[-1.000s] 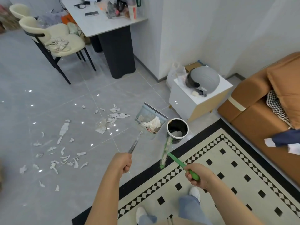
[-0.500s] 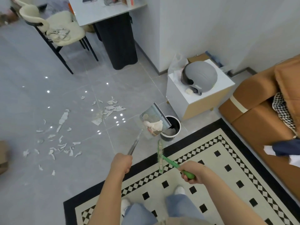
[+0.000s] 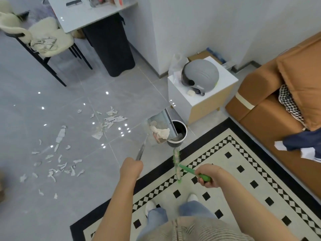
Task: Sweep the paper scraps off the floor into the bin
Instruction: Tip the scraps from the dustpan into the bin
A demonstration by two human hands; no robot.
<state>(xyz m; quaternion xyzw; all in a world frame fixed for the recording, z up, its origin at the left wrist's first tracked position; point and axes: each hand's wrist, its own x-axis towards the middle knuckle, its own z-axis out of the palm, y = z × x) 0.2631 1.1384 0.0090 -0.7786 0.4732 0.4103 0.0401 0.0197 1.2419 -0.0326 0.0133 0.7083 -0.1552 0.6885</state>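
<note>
My left hand [image 3: 131,168] grips the metal handle of a clear dustpan [image 3: 159,126], which is tilted over the left rim of a small round bin [image 3: 178,133]. A crumpled white paper wad [image 3: 162,133] lies in the pan near its lower edge. My right hand [image 3: 208,175] holds the green handle of a small broom [image 3: 177,164], its bristle head hovering just below the bin, above the rug's black border. Several torn paper scraps [image 3: 59,162] lie scattered on the grey tile floor at left, with another cluster [image 3: 111,119] nearer the dustpan.
A white side table [image 3: 224,80] carrying a grey helmet [image 3: 199,75] stands right behind the bin. An orange sofa [image 3: 281,108] fills the right. A black-and-cream checkered rug [image 3: 225,171] lies under my feet. A desk [image 3: 97,16] and a cream chair [image 3: 50,37] stand at the far left.
The dustpan has swung right and tipped further over the bin, partly covering its opening. The broom has pulled back from the bin toward me.
</note>
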